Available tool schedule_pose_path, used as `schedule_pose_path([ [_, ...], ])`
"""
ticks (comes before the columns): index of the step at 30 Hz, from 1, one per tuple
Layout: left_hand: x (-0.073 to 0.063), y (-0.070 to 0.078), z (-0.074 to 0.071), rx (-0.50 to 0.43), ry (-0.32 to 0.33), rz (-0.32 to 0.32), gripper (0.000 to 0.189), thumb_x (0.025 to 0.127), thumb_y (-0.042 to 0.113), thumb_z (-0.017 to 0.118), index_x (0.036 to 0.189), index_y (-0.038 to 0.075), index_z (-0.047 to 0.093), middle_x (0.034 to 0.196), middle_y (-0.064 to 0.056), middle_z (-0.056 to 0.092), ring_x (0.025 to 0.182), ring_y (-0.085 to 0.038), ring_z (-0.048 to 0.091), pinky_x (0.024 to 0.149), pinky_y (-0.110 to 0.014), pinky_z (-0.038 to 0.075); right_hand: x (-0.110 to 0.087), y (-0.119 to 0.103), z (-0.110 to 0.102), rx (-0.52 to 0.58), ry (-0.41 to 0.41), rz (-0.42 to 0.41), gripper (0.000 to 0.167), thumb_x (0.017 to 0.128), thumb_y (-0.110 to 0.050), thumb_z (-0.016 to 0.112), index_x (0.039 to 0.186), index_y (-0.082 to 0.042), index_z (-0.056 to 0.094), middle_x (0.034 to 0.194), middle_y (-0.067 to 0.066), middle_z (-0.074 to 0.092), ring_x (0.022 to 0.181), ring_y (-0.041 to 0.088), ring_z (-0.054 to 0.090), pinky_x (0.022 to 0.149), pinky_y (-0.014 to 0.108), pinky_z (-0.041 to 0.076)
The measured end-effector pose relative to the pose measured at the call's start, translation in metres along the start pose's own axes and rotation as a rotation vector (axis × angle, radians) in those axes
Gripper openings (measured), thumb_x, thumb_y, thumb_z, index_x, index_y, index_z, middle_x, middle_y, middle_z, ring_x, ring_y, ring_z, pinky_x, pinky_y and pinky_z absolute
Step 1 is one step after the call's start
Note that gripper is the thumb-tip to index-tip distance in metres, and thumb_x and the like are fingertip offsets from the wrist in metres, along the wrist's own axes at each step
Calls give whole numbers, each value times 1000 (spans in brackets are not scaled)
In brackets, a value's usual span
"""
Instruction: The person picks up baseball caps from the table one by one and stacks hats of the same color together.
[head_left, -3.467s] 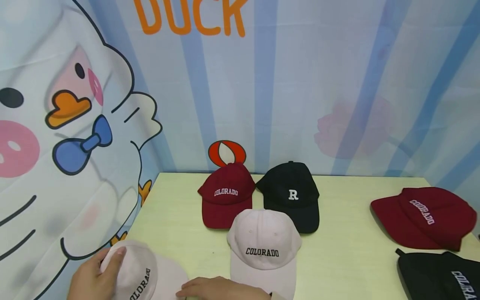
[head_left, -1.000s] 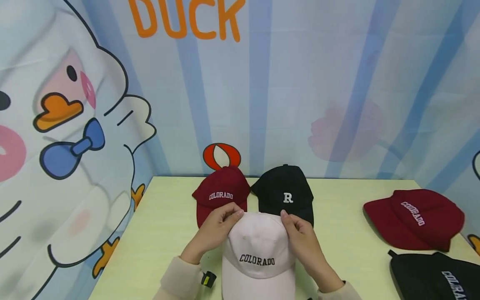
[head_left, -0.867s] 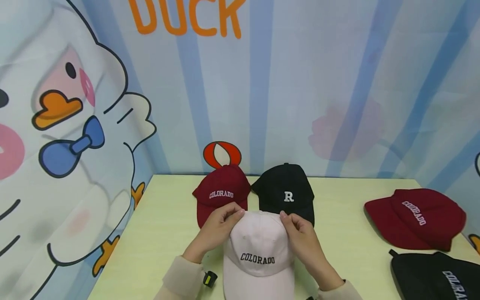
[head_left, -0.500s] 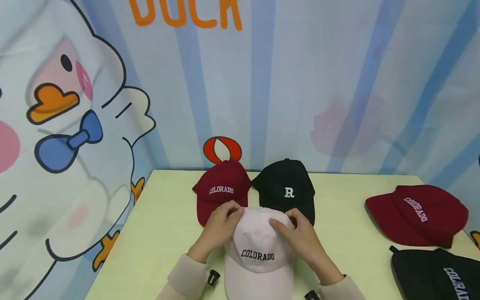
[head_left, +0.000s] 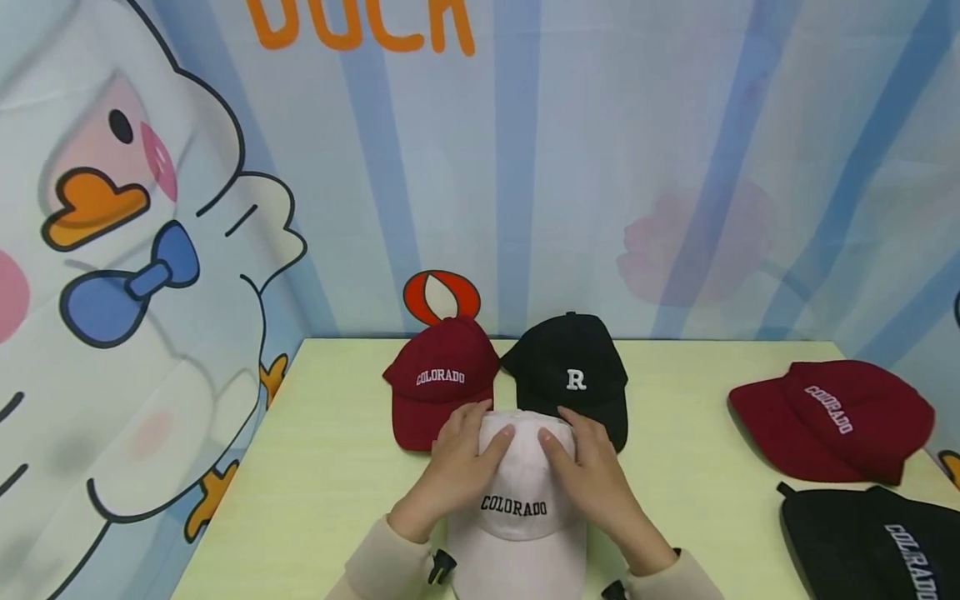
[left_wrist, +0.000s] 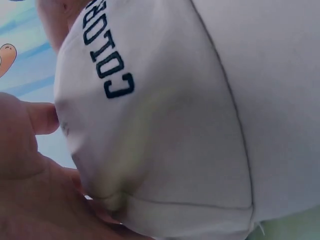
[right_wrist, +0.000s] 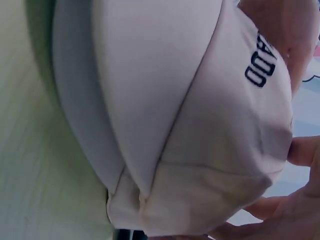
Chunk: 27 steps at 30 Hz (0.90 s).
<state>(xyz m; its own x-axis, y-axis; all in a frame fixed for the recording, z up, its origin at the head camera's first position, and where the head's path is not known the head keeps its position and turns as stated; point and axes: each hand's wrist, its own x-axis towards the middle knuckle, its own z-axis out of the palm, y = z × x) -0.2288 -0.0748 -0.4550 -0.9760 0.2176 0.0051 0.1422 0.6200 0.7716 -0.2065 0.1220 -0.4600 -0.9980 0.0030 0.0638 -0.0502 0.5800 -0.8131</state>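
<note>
A white baseball cap with COLORADO in black letters lies at the front middle of the table, brim toward me. My left hand holds the left side of its crown, thumb on the front and fingers round the side. On the other side my right hand grips the crown likewise. In the left wrist view the cap shows dents in its crown. A second brim shows under the upper one in the right wrist view, so one white cap sits over another.
Behind stand a dark red COLORADO cap and a black cap with an R. On the right lie another dark red cap and a black cap, cut off by the frame. A printed backdrop rises behind the table.
The white cap formerly held at the left front is gone from there; both hands came to the middle white cap. Lately both thumbs shifted inward onto the crown's front. The other caps stay put.
</note>
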Motion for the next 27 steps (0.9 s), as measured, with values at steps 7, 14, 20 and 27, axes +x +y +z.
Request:
schedule_pose_path([
  [7,0,1,2,-78,-47,-10,74,103,48,54,160,6,31,163,-16,31,147,-39,32,109,-74,40,-3,-3,5,73,-58,-15,63,109,-35,49,159,1,35,164,26,35,153,44,32,123,64,26],
  [14,0,2,5,-93,-51,1,73,104,46,53,161,6,31,160,-15,34,144,-37,35,109,-72,41,-5,-2,10,80,-61,-2,60,110,-31,47,159,1,34,162,26,38,152,44,34,123,64,27],
  [20,1,2,7,-85,-41,16,70,105,44,54,160,7,32,156,-15,37,141,-36,37,109,-69,43,-6,-2,11,77,-29,-16,57,109,-27,49,157,2,38,157,28,43,148,45,40,120,65,31],
  [27,0,1,7,-74,-29,35,66,105,41,54,159,7,34,154,-15,39,140,-35,37,108,-67,45,-3,-2,13,118,-5,2,54,106,-25,57,154,-3,44,156,24,46,146,42,44,120,63,34],
])
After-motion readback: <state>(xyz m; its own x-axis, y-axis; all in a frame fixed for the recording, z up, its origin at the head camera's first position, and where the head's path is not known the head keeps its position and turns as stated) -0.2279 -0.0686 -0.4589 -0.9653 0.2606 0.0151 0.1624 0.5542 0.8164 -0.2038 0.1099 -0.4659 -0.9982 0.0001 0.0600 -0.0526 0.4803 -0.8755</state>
